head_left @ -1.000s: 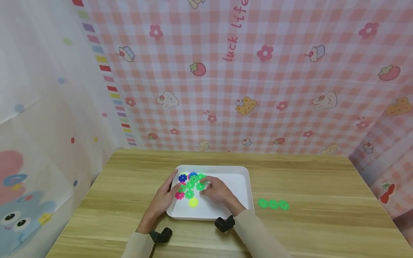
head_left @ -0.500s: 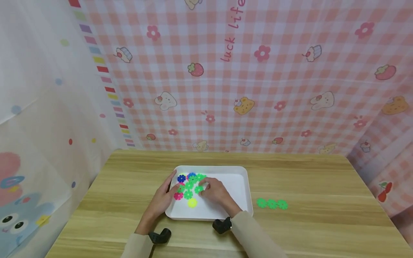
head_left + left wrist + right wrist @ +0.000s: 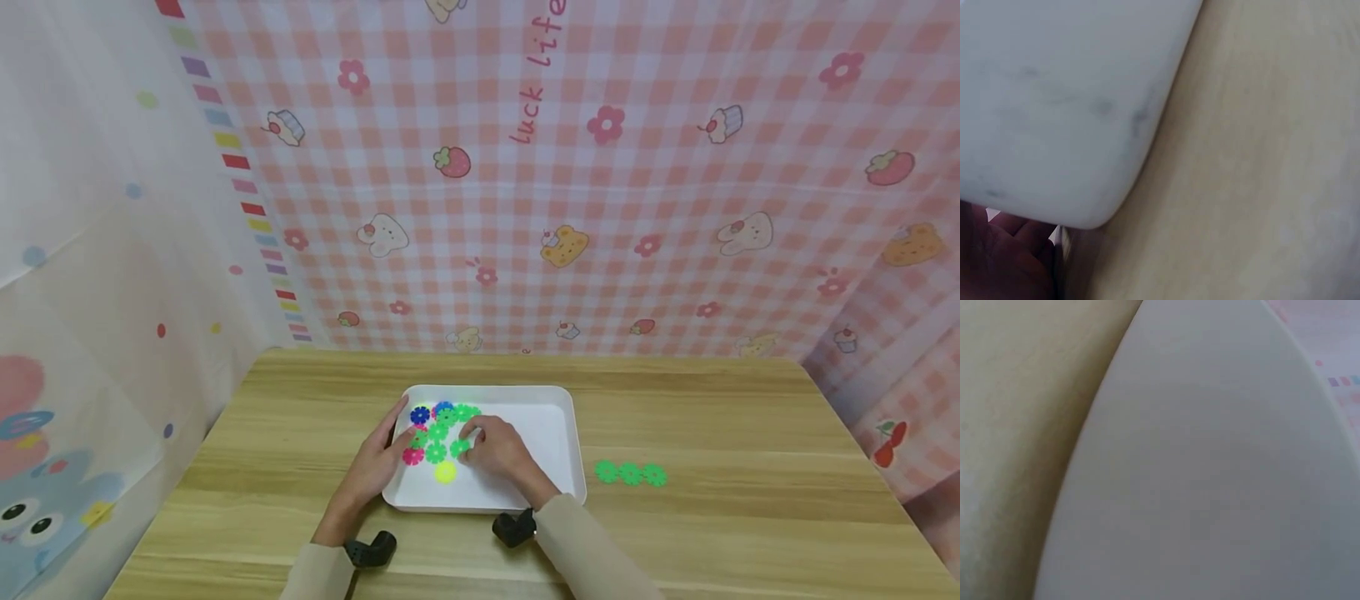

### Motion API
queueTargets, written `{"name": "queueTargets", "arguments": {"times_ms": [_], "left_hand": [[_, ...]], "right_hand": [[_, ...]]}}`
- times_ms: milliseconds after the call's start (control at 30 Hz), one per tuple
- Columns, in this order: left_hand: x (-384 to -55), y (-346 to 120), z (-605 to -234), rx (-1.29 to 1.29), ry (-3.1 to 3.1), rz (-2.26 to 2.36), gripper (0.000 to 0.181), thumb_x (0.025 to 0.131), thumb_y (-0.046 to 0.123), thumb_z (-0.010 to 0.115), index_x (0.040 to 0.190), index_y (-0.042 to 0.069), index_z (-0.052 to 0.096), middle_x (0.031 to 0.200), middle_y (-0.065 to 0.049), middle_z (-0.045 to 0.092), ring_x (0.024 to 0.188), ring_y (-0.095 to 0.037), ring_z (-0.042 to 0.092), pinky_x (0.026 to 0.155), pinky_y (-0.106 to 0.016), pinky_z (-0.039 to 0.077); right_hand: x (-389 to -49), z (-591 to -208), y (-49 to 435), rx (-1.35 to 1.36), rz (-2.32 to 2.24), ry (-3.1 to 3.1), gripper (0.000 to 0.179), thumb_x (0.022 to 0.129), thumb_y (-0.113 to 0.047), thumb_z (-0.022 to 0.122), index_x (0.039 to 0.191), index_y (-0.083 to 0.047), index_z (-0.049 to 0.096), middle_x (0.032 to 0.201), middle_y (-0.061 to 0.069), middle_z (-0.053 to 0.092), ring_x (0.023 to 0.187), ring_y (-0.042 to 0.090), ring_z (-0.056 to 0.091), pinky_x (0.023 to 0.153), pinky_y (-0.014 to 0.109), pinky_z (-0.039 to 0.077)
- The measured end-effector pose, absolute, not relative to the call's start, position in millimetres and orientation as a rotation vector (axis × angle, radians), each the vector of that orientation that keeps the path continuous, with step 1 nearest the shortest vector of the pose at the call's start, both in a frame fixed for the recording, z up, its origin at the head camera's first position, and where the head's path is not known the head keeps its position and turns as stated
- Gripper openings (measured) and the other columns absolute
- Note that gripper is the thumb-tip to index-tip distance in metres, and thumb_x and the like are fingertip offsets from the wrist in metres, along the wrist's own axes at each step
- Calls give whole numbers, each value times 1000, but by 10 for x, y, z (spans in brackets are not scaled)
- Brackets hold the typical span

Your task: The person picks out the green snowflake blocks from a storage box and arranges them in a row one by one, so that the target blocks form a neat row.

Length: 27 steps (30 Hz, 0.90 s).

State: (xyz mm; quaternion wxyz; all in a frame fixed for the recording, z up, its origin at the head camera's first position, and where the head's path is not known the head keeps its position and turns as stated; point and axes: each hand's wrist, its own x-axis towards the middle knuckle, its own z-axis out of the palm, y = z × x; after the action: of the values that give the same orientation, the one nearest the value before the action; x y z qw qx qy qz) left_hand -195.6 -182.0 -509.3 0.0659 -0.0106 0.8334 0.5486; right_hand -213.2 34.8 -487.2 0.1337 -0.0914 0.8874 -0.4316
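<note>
Here, cloth (image 3: pixel 495 200) reads “luck life” behind the hands, left (image 3: pixel 377 461) gripping a tray (image 3: pixel 557 437), right (image 3: pixel 501 450) a green disc (image 3: pixel 458 448).

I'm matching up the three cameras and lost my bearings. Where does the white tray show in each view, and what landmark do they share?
Head: the white tray sits low, near the middle.
Left wrist: it fills the upper left, a rounded corner pointing down.
Right wrist: it spans top to bottom, from centre to right.
Shared landmark: the wooden tabletop.
</note>
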Motion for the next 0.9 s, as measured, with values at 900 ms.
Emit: {"name": "queueTargets", "arguments": {"times_ms": [900], "left_hand": [[-1952,-1835,-5083,54,2516,1691,58,104,31,49,158,26,27,165,-5,20,152,-27,13,123,-50,10]], "right_hand": [[-1971,-4851,414,-441,-1313,2631,24,81,4,69,101,-6,63,77,1,53,69,14,46,64,26,39]]}}
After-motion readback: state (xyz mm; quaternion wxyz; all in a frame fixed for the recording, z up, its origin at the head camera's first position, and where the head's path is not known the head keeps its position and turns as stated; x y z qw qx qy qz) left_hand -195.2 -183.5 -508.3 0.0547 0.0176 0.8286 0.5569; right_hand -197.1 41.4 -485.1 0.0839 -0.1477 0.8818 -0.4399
